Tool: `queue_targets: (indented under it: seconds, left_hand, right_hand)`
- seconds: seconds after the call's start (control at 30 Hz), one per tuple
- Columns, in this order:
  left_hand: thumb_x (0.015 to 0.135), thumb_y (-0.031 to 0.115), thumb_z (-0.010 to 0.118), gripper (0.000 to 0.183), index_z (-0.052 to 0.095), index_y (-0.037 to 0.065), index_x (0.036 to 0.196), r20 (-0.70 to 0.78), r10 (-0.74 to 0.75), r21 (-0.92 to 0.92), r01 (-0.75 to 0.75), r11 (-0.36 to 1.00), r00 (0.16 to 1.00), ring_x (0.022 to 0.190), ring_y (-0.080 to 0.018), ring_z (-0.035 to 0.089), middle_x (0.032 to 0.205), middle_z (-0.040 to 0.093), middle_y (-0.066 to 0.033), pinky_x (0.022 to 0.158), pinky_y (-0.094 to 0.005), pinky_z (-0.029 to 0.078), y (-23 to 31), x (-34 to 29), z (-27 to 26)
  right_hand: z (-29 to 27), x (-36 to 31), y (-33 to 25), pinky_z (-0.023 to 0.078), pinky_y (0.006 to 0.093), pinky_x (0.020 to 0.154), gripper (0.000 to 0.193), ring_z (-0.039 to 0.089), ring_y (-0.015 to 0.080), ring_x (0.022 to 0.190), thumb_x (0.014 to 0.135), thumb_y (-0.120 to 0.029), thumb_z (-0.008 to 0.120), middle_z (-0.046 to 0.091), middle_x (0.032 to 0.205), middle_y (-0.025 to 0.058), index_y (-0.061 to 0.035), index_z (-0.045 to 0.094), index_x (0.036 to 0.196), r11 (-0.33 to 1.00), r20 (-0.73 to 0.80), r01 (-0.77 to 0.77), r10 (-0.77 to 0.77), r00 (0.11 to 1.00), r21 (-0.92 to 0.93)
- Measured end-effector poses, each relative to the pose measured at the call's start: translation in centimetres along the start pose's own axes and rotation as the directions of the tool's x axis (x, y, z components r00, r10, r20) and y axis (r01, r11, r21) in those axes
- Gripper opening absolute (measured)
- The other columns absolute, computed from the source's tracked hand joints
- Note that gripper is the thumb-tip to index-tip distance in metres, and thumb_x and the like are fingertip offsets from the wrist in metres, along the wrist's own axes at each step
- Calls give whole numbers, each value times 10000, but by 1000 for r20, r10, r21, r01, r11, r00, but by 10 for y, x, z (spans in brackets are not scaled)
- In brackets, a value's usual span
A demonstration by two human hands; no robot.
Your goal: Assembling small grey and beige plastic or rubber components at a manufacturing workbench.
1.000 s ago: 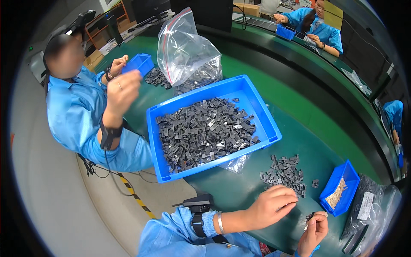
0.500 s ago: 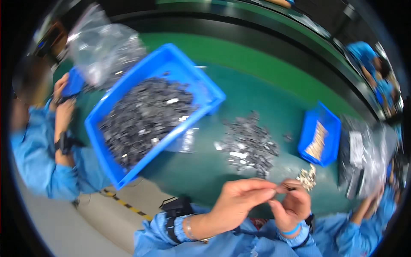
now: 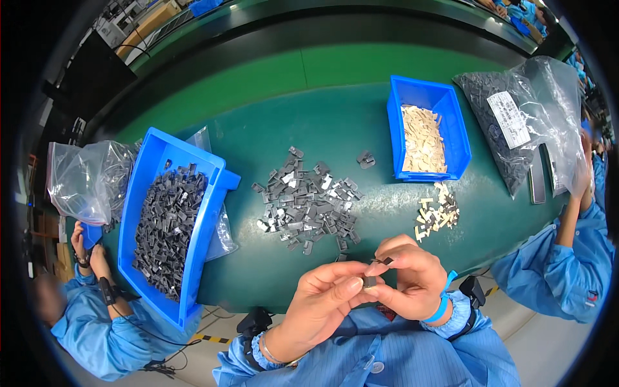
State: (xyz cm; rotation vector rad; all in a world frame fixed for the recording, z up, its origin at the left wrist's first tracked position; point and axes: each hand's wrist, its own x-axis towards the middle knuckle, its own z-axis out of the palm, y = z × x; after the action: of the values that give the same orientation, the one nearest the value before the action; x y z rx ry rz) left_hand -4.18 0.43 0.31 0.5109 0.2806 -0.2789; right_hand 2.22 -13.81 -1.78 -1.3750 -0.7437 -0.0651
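L hand (image 3: 322,300) & R hand (image 3: 412,277) both pinched on a small dark pc (image 3: 370,282), over near edge of desk (image 3: 258,145); 2nd dark bit (image 3: 387,260) shows just above it. Prob. 1 pc in work; can't tell which, if any, are done. Beyond: loose dark pcs (image 3: 309,203), tan strips (image 3: 440,211), seemingly lots left. Also big blue tray (image 3: 201,235) w/ more dark pcs; farthest, small blue bin (image 3: 459,126) w/ tan strips.

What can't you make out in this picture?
All in the head view:
- Dark part: fingertips of the left hand and right hand cover much of it.
- Large bin: its floor is hidden under dark pieces.
- Small bin: most of its floor is covered by pale pieces.
- Right co-worker: head cut off at the dark rim.
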Motion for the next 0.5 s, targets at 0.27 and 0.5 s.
queue_targets:
  seconds: [0.27, 0.5]
  left_hand:
    - [830, 0, 533, 191, 588, -25, 1011, 11, 266, 342, -254, 905, 964, 880, -226, 603, 956, 619, -160, 788, -363, 491, -9, -2, -6]
    - [812, -33, 538, 178, 585, -16, 984, 58, 110, 125, -116, 985, 992, 922, -217, 587, 999, 601, -159, 806, -342, 482, -8, 0, -7]
  right_hand:
    - [-3, -2, -6, 476, 308, 626, 362, 584, 247, 739, 657, 28, 700, 628, 833, 113, -5, 556, 987, 988, 4, 96, -97, 995, -124]
    - [-8, -6, -8, 480, 311, 664, 367, 593, 248, 760, 657, 25, 701, 628, 836, 110, 4, 550, 990, 998, 27, 53, -52, 998, -44]
